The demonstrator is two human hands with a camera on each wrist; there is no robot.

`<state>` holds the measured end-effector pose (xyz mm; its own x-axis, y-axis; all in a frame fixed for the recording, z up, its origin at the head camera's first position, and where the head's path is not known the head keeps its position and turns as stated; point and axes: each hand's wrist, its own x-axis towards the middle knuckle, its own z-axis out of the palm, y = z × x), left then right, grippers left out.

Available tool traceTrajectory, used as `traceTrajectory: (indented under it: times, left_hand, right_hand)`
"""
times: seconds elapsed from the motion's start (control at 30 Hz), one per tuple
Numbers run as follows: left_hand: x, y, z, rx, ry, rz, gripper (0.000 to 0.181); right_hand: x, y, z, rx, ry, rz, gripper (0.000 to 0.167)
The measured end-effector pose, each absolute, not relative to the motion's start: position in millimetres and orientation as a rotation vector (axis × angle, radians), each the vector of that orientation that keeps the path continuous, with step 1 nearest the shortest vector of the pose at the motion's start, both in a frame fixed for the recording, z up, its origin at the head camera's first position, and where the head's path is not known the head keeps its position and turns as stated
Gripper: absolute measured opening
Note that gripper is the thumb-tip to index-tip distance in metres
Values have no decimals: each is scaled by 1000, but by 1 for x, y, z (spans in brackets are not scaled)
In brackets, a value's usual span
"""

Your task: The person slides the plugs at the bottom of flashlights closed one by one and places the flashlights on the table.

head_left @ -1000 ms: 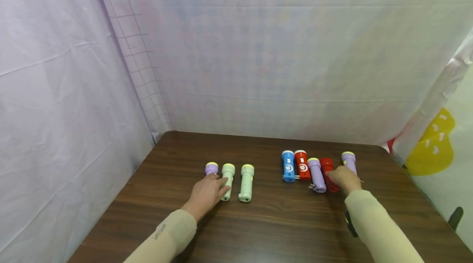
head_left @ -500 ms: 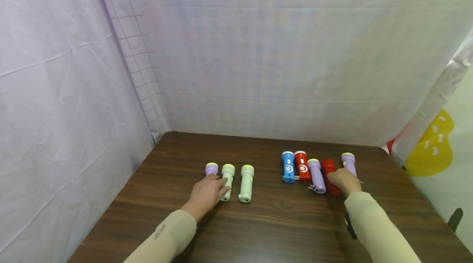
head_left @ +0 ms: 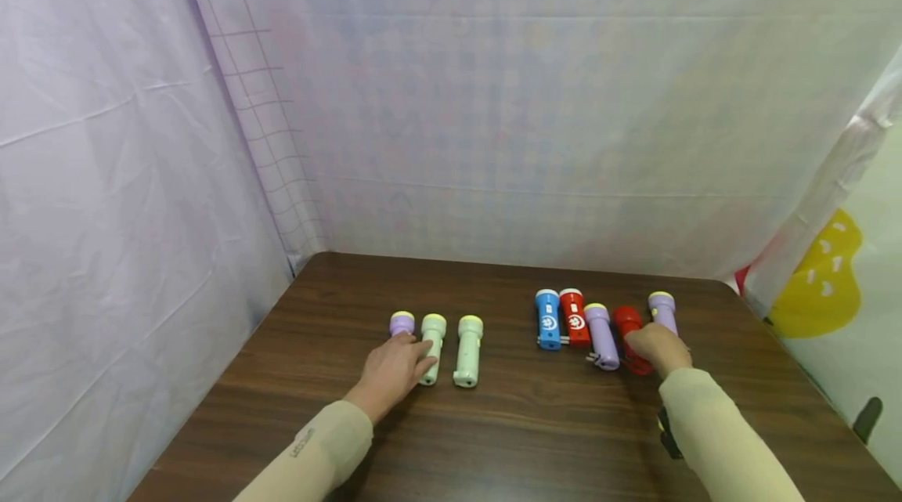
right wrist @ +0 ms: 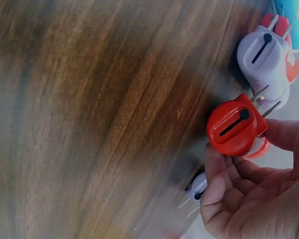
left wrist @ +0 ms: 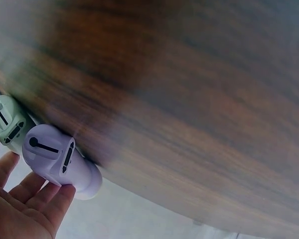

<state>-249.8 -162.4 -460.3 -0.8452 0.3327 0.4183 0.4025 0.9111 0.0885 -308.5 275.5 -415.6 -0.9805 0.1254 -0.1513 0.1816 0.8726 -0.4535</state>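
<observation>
Red pronged flashlight (right wrist: 232,130) between thumb (right wrist: 285,133) and fingers (right wrist: 215,163)

Mint-green torches (head_left: 468,352) are sporting yellow rims, lilac torches (head_left: 602,339) are wearing yellow too! A blue torch (head_left: 548,320) and a red torch (head_left: 575,318) are showing white emblems, a second red torch (head_left: 626,319) is popping, the tabletop (head_left: 507,439) is running dark brown, grain-streaked.

In front of me: dark wood-grain desk (head_left: 507,439), rounded far corners. Behind it, a pale sheet (head_left: 550,95), horizontal creases, faint pastel check. On my left, a wrinkled whitish-lilac sheet (head_left: 106,212); grid-lined strip (head_left: 257,95) near the corner. On my right, a pale surface with a yellow patch (head_left: 820,283), white marks on it. Light's soft.
</observation>
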Motion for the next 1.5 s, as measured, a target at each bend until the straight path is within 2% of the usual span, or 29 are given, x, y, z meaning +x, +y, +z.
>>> traceTrajectory:
  times: [0.5, 0.83, 1.17, 1.5]
  left_hand:
    - [-249, -164, -462, -544, -2658, -263, 29]
    - [-250, -165, -461, -585, -2646, -249, 28]
    - [-251, -166, -459, -589, -2637, -245, 25]
    - [-256, -164, -458, -574, -2630, -246, 22]
  right_hand:
    - [-304, 278, -416, 430, 2883, -1116, 59]
    - [-292, 256, -422, 731, 2765, -1530, 68]
    - [-285, 228, -426, 947, 2619, -1809, 67]
    - [-283, 206, -424, 1040, 2344, -2175, 71]
